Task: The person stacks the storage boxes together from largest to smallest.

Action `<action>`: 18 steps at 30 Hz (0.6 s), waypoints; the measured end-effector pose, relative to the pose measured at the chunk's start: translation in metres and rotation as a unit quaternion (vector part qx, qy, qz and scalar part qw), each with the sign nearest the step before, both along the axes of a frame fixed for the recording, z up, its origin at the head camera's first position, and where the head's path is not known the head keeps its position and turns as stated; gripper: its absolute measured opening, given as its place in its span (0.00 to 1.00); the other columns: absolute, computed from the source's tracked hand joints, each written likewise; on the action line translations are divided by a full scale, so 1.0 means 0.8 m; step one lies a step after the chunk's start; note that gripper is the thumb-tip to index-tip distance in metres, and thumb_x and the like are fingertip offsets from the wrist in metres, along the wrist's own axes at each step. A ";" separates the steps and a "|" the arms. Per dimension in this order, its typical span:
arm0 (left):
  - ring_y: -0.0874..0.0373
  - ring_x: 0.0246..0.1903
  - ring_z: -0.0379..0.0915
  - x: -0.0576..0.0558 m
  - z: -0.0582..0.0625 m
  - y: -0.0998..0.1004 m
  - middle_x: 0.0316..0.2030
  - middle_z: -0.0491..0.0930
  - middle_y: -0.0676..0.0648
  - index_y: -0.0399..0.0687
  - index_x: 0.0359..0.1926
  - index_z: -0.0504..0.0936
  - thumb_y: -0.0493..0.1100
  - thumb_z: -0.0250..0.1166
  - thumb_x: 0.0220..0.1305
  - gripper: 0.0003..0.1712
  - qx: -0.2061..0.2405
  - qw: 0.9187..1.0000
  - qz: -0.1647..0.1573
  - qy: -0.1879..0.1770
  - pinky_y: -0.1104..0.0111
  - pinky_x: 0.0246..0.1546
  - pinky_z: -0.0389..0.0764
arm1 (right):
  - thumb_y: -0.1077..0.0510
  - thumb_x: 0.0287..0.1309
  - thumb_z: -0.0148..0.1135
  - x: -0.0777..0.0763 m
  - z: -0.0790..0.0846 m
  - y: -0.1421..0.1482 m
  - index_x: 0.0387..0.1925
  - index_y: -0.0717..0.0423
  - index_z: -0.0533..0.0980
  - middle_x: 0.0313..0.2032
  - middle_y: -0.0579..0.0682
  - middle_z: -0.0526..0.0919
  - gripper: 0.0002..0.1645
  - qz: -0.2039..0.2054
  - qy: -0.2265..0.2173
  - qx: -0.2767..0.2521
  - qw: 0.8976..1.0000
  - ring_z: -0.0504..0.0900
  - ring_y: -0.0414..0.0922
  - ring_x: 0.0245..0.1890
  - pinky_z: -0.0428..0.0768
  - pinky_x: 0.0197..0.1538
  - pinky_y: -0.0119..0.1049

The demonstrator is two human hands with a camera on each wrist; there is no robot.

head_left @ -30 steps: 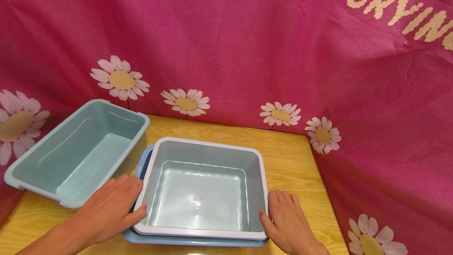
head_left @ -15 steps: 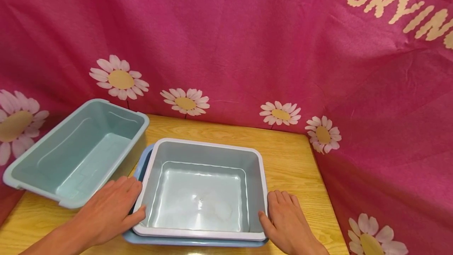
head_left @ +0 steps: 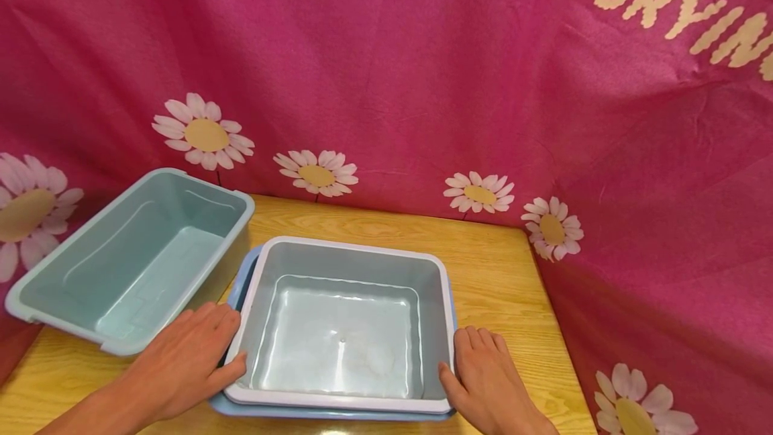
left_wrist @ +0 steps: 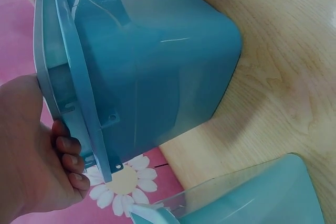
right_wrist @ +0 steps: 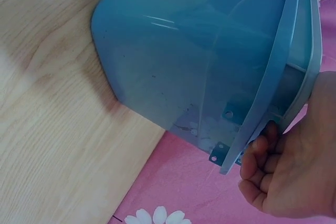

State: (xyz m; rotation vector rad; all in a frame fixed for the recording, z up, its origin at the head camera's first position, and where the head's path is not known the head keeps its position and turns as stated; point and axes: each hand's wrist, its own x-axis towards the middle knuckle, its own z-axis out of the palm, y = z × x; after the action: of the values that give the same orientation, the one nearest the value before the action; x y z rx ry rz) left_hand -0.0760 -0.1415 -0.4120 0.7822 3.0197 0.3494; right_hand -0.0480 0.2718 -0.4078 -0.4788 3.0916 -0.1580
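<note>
A grey plastic bin (head_left: 338,334) with a pale rim sits nested inside a blue bin (head_left: 241,280), whose rim shows at the left, along the front and in a thin strip at the right. My left hand (head_left: 193,361) grips the grey bin's left rim, thumb over the top and fingers curled beneath. On the opposite side my right hand (head_left: 489,371) holds the right rim in the same way. Both wrist views show the grey rim slightly above the blue rim, with the fingers (left_wrist: 71,158) curled under it. In the right wrist view the blue bin (right_wrist: 173,61) stands on the table.
A second, longer grey-green bin (head_left: 139,267) stands at the left, close to my left hand. The wooden table (head_left: 501,274) ends at a pink cloth (head_left: 386,72) with printed daisies, hanging behind and to the right.
Both hands and the grey bin have shifted slightly left and toward me. A strip of blue rim now shows along the right side. The bin at the left has stayed put.
</note>
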 end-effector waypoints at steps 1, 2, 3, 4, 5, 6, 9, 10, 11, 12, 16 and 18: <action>0.60 0.33 0.60 0.000 0.000 0.000 0.29 0.64 0.57 0.51 0.34 0.71 0.54 0.66 0.58 0.16 0.000 1.000 0.001 -0.001 0.63 0.34 0.66 | 0.49 0.58 0.61 0.000 -0.001 0.000 0.30 0.52 0.66 0.24 0.42 0.60 0.15 0.002 0.002 -0.001 1.000 0.66 0.46 0.34 0.66 0.49 0.47; 0.60 0.33 0.60 0.000 0.000 -0.001 0.29 0.64 0.56 0.51 0.34 0.71 0.54 0.66 0.59 0.16 -0.001 1.000 0.001 -0.002 0.63 0.35 0.67 | 0.50 0.58 0.62 0.001 -0.001 0.000 0.30 0.52 0.66 0.24 0.42 0.60 0.15 0.004 0.005 0.000 1.000 0.66 0.46 0.34 0.66 0.49 0.47; 0.60 0.33 0.60 0.000 0.000 -0.001 0.29 0.64 0.56 0.51 0.34 0.71 0.54 0.66 0.59 0.16 -0.001 1.000 0.002 -0.002 0.63 0.35 0.67 | 0.50 0.58 0.62 0.001 -0.001 -0.001 0.30 0.52 0.65 0.24 0.42 0.60 0.15 0.005 0.008 0.000 1.000 0.67 0.46 0.34 0.66 0.48 0.47; 0.60 0.33 0.60 0.000 -0.001 -0.001 0.29 0.64 0.56 0.51 0.34 0.71 0.54 0.66 0.59 0.16 -0.001 1.000 0.002 -0.002 0.63 0.35 0.67 | 0.50 0.58 0.62 0.001 -0.002 -0.001 0.29 0.52 0.65 0.24 0.42 0.60 0.15 0.007 0.011 0.000 1.000 0.67 0.46 0.34 0.66 0.49 0.47; 0.60 0.33 0.60 0.000 -0.001 -0.001 0.29 0.64 0.56 0.51 0.34 0.71 0.54 0.66 0.59 0.16 -0.001 1.000 0.003 -0.002 0.63 0.35 0.68 | 0.50 0.58 0.62 0.002 -0.002 -0.001 0.29 0.52 0.65 0.24 0.42 0.60 0.15 0.008 0.014 0.001 1.000 0.67 0.46 0.34 0.66 0.48 0.47; 0.60 0.33 0.60 0.000 -0.001 -0.002 0.29 0.64 0.57 0.51 0.34 0.71 0.54 0.66 0.59 0.16 0.000 1.000 0.003 -0.001 0.62 0.35 0.68 | 0.50 0.58 0.61 0.002 -0.003 -0.001 0.29 0.52 0.65 0.24 0.43 0.60 0.15 0.009 0.018 0.002 1.000 0.67 0.47 0.34 0.66 0.48 0.47; 0.60 0.33 0.60 0.000 -0.001 -0.002 0.29 0.64 0.57 0.51 0.34 0.71 0.54 0.66 0.59 0.16 0.000 1.000 0.003 0.001 0.63 0.35 0.68 | 0.49 0.58 0.62 0.003 -0.005 -0.002 0.29 0.52 0.65 0.24 0.43 0.60 0.16 0.015 0.032 0.008 0.999 0.67 0.47 0.33 0.66 0.47 0.47; 0.60 0.33 0.60 0.000 -0.002 -0.003 0.29 0.64 0.57 0.51 0.34 0.71 0.53 0.66 0.58 0.16 0.000 1.000 0.002 0.002 0.63 0.35 0.68 | 0.49 0.57 0.62 0.003 -0.005 -0.002 0.28 0.52 0.65 0.24 0.43 0.60 0.16 0.017 0.038 0.009 0.999 0.67 0.47 0.33 0.66 0.47 0.47; 0.60 0.33 0.60 0.000 -0.002 -0.003 0.29 0.64 0.57 0.51 0.34 0.71 0.53 0.66 0.58 0.16 -0.001 1.000 0.002 0.002 0.63 0.35 0.68 | 0.49 0.57 0.62 0.003 -0.005 -0.002 0.28 0.51 0.64 0.24 0.43 0.60 0.16 0.020 0.043 0.011 0.999 0.67 0.47 0.33 0.66 0.46 0.47; 0.60 0.33 0.60 0.000 -0.002 -0.003 0.30 0.64 0.57 0.51 0.34 0.71 0.53 0.66 0.58 0.16 -0.001 1.000 0.001 0.001 0.63 0.35 0.68 | 0.49 0.57 0.62 0.003 -0.005 -0.003 0.28 0.51 0.64 0.24 0.43 0.60 0.16 0.021 0.046 0.014 0.999 0.67 0.48 0.33 0.66 0.46 0.47; 0.60 0.33 0.60 0.001 -0.003 -0.004 0.30 0.65 0.57 0.51 0.35 0.71 0.53 0.66 0.58 0.15 0.001 1.000 -0.002 0.006 0.63 0.35 0.68 | 0.49 0.56 0.62 0.003 -0.003 -0.005 0.26 0.51 0.63 0.23 0.44 0.59 0.17 0.024 0.052 0.022 0.998 0.67 0.49 0.33 0.66 0.45 0.46; 0.61 0.33 0.60 0.001 -0.003 -0.005 0.30 0.65 0.57 0.51 0.35 0.71 0.53 0.66 0.58 0.15 0.002 1.000 -0.003 0.009 0.63 0.35 0.68 | 0.49 0.56 0.62 0.003 -0.002 -0.006 0.26 0.51 0.63 0.23 0.44 0.59 0.17 0.022 0.052 0.027 0.998 0.67 0.49 0.33 0.65 0.44 0.46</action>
State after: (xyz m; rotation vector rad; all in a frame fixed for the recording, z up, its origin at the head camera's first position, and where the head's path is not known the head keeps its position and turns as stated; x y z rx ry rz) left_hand -0.0750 -0.1453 -0.4147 0.7987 3.0342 0.3495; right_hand -0.0454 0.2671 -0.4096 -0.5718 3.1737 -0.0513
